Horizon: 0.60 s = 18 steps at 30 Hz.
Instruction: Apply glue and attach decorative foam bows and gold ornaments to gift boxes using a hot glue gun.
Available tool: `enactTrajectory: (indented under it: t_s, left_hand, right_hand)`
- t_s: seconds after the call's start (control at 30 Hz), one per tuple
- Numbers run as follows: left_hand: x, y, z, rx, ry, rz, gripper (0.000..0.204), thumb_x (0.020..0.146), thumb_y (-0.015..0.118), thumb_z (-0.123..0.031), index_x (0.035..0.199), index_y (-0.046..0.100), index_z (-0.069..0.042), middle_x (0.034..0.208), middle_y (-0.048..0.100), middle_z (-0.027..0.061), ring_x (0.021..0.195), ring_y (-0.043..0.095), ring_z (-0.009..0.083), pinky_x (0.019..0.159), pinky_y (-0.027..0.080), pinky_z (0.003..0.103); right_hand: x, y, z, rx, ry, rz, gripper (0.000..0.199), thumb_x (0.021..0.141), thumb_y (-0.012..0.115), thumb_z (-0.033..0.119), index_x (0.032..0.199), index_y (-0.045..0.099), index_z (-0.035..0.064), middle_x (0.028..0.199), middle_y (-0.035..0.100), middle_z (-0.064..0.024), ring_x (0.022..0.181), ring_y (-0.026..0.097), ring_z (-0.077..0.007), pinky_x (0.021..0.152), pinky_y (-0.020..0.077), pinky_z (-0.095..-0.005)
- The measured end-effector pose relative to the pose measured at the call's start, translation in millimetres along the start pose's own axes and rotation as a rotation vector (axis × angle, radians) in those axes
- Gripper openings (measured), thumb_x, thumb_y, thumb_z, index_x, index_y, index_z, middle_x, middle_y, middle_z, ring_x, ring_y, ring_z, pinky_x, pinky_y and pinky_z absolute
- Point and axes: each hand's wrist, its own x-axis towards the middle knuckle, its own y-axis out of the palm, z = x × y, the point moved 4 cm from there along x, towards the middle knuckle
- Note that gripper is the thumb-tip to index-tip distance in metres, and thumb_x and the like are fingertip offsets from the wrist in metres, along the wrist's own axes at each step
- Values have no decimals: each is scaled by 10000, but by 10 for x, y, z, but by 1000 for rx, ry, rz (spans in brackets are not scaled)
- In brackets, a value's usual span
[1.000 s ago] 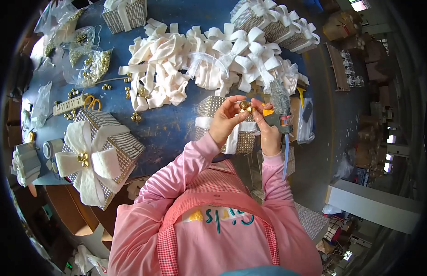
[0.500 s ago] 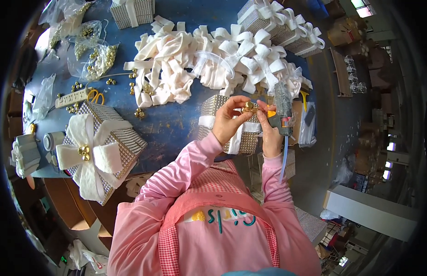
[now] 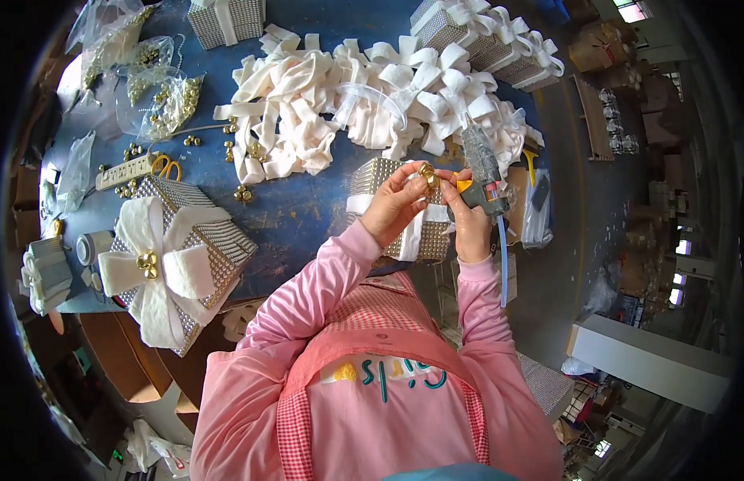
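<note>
My left hand [image 3: 394, 205] pinches a small cluster of shiny gold bells [image 3: 427, 174] between thumb and fingertips. In my right hand [image 3: 469, 228] is a grey hot glue gun [image 3: 482, 160] with an orange trigger, its nozzle pointing away from me. A pale blue glue stick [image 3: 503, 272] sticks out of its rear end. My right thumb and fingertips meet close beside the bells; whether they touch them I cannot tell. Beneath both hands lies a silver studded gift box [image 3: 373, 178] with a white ribbon band, partly hidden by them.
A heap of white fabric strips and bows [image 3: 300, 104] lies beyond my hands. At left are a large bowed box [image 3: 199, 240], orange-handled scissors [image 3: 167, 167], a white power strip [image 3: 125, 171] and bagged beads [image 3: 171, 104]. More bowed boxes [image 3: 484, 52] stand far right, above a yellow tool [image 3: 531, 164].
The bells have moved slightly left and up and turned in my fingers. The glue gun has tilted, its nozzle now leaning further left. My left hand has shifted a little left.
</note>
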Motion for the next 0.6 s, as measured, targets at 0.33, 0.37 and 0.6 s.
enactTrajectory:
  t_s: [0.33, 0.37, 0.6]
  left_hand:
    - [-48, 120, -109, 380, 249, -8, 324, 825, 605, -65, 1128, 491, -46, 952, 619, 14, 849, 561, 77, 722, 431, 214]
    - [-48, 123, -105, 379, 249, -8, 324, 825, 605, -65, 1128, 491, -46, 952, 619, 14, 849, 561, 77, 722, 431, 214]
    - [-76, 121, -89, 365, 254, 4, 320, 821, 602, -51, 1125, 501, -52, 958, 608, 4, 860, 554, 70, 728, 430, 212]
  right_hand:
    - [-60, -56, -2, 60, 10, -7, 183, 849, 600, 136, 969, 490, 54, 950, 605, -47, 861, 571, -121, 780, 450, -240]
    - [-51, -70, -53, 130, 2, 14, 174, 852, 592, 124, 976, 491, 54, 975, 600, -48, 895, 562, -125, 818, 431, -248]
    - [-66, -96, -76, 165, 20, 71, 160, 856, 580, 107, 977, 488, 57, 1049, 577, -56, 977, 531, -127, 895, 386, -264]
